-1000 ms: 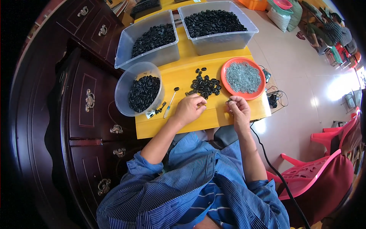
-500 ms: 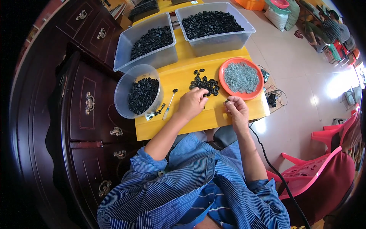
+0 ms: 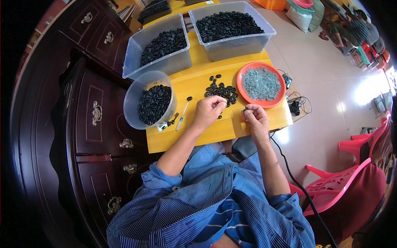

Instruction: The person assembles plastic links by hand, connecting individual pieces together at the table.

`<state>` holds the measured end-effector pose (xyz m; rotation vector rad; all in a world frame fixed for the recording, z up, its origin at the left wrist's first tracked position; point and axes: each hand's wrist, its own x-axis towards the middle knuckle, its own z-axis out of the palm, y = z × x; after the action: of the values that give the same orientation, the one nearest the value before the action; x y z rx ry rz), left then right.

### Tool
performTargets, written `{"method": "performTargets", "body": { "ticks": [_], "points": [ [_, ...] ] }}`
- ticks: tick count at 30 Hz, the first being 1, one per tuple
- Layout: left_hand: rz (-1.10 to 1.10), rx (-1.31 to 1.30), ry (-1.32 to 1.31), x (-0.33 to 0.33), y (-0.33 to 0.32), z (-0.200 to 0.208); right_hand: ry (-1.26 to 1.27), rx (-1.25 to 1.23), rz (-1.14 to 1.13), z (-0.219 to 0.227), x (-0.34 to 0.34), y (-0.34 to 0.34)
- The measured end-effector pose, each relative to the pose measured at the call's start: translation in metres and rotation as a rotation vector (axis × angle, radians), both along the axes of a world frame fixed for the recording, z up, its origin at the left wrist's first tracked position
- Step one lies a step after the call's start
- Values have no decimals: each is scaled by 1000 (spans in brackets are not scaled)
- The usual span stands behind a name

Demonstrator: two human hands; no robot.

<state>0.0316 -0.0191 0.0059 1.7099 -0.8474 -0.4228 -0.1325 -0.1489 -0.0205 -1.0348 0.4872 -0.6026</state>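
My left hand [image 3: 209, 110] is closed in a pinch at the near edge of a loose pile of small black oval pieces [image 3: 221, 89]. What its fingertips hold, if anything, is too small to make out. To its right, my right hand [image 3: 258, 119] pinches a small dark piece [image 3: 245, 109] between thumb and forefinger, just above the yellow table [image 3: 186, 139]. Beyond that hand lies an orange plate [image 3: 240, 89] heaped with small clear, greyish pieces [image 3: 261, 84]. A thin tool with a pale blue handle [image 3: 179, 122] rests left of my left hand, with a black oval piece at its far end.
A round clear tub [image 3: 130, 108] of black pieces stands at the left. Two rectangular clear bins [image 3: 159, 66] [image 3: 235, 46] of them stand behind. A dark wooden cabinet [image 3: 89, 136] borders the left side. A black cable [image 3: 289, 169] and pink chairs [image 3: 337, 188] are at the right.
My left hand has drawn slightly back from the black pile, fingertips still together, uncovering a few pieces. My right hand has stayed in nearly the same place with its small dark piece.
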Motion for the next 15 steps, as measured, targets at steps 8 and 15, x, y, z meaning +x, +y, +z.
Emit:
{"method": "performTargets", "body": {
  "ticks": [8,15],
  "points": [
    [-73,-105,462,-42,5,0,25,115,-100,5,4,8],
    [-183,-87,92,-93,4,12,-112,525,-96,22,10,13]
  ]
}}
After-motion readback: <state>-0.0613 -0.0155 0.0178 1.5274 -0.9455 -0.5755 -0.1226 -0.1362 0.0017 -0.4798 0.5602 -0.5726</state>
